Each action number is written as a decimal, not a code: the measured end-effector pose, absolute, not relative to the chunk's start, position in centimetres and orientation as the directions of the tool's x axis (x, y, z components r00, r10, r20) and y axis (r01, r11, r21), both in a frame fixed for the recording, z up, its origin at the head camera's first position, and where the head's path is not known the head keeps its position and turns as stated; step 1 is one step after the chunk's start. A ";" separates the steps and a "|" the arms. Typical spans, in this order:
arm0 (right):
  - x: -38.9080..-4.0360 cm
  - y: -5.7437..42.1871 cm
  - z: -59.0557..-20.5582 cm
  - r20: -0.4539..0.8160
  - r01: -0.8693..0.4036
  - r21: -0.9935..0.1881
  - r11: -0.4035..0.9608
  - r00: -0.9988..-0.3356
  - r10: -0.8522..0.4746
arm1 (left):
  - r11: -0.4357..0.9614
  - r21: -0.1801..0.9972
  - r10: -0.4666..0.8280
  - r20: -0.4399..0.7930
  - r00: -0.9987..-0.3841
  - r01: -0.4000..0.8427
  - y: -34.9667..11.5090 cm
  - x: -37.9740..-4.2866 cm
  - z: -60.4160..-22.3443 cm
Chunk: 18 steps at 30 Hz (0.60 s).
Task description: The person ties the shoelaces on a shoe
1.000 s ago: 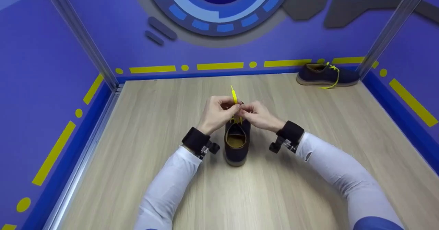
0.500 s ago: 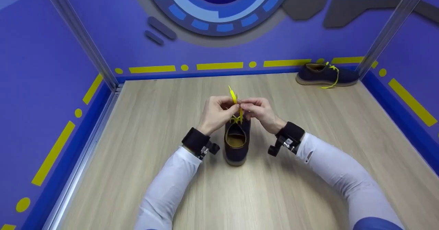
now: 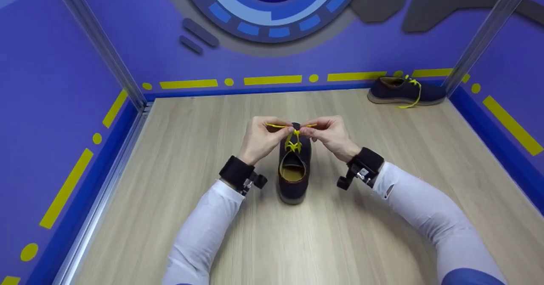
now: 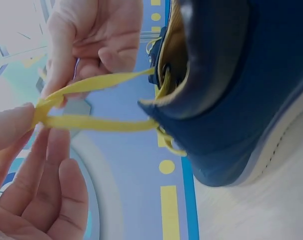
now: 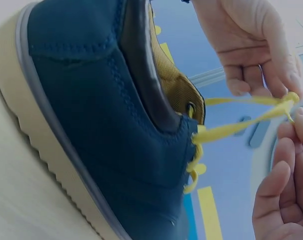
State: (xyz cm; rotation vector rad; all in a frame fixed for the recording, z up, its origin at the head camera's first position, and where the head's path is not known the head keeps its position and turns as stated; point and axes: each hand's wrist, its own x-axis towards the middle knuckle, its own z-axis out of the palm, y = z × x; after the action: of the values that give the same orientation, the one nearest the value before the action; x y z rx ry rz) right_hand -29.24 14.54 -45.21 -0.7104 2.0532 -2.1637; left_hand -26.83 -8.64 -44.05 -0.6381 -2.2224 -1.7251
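Note:
A dark blue shoe (image 3: 293, 195) with a tan lining stands upright on the table, its heel towards the person. From its top eyelets two strands of yellow shoelace (image 4: 104, 123) rise and meet in a crossing (image 5: 290, 98) between the hands. My left hand (image 3: 260, 137) pinches one lace end between thumb and forefinger, left of the crossing. On the other side my right hand (image 3: 333, 135) pinches the other end the same way. Both lace ends point outward over the fingers. The shoe's toe is partly hidden behind the hands in the head view.
A second dark shoe (image 3: 406, 91) with yellow laces lies at the far right corner against the back wall. Blue panels (image 3: 106, 30) enclose the wooden table (image 3: 204, 149) at the back and sides. Each wrist wears a black camera strap (image 3: 366, 162).
The lace end that pointed upward now lies sideways over the left hand. Both hands have drawn slightly apart, each with a lace end, and the crossing now shows between them.

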 end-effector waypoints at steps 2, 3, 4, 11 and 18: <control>-28.7 14.8 -44.4 0.290 -0.277 -0.957 -0.090 -0.881 -0.374 | 0.218 0.846 0.191 0.452 -0.871 0.487 -9.1 -26.8 -44.0; -28.5 15.0 -44.0 0.297 -0.288 -0.954 -0.082 -0.877 -0.378 | 0.223 0.844 0.196 0.451 -0.871 0.487 -9.4 -26.8 -43.9; -28.3 15.2 -43.6 0.304 -0.298 -0.951 -0.075 -0.872 -0.384 | 0.231 0.841 0.201 0.451 -0.870 0.489 -9.6 -26.8 -43.9; -28.3 16.7 -42.5 0.301 -0.339 -0.941 0.005 -0.842 -0.448 | 0.347 0.790 0.242 0.446 -0.861 0.507 -11.0 -26.9 -43.7; -28.0 17.8 -41.8 0.377 -0.576 -0.800 0.168 -0.700 -0.606 | 0.477 0.704 0.299 0.433 -0.850 0.526 -11.6 -26.6 -43.3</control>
State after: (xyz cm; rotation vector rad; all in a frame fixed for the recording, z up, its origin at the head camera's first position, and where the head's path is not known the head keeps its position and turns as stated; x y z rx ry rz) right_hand -28.03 17.81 -41.76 -1.2041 2.3778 -1.6070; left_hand -26.63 -11.61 -43.35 -0.7069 -2.4759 -1.3100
